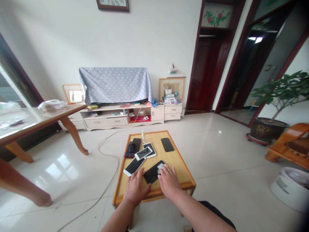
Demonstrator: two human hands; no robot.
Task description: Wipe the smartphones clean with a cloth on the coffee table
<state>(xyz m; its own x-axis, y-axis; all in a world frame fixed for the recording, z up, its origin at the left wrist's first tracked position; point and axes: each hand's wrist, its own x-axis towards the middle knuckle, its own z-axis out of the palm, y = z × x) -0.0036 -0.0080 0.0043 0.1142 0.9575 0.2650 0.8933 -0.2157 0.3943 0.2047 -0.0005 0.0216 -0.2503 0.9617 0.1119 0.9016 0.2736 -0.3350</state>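
A black smartphone (151, 176) lies flat and slanted near the front of a small wooden table (180, 167). My left hand (135, 188) grips its left end, thumb at the near edge and fingers at the far corner. Under the fingers of my right hand (169, 181) is a crumpled white wipe (160, 167), pressed on the right part of the screen. Just beyond my left fingers lies a white-framed phone (134, 166). A smaller white phone (143, 153) overlaps it and another white phone (151, 150).
Dark phones (136, 145) are piled at the table's far left, beside a small spray bottle (143, 136). Another black phone (167, 144) lies far right. A cable (109, 180) runs over the floor on the left. A larger table (70, 113) stands left, a white bucket (287, 187) right.
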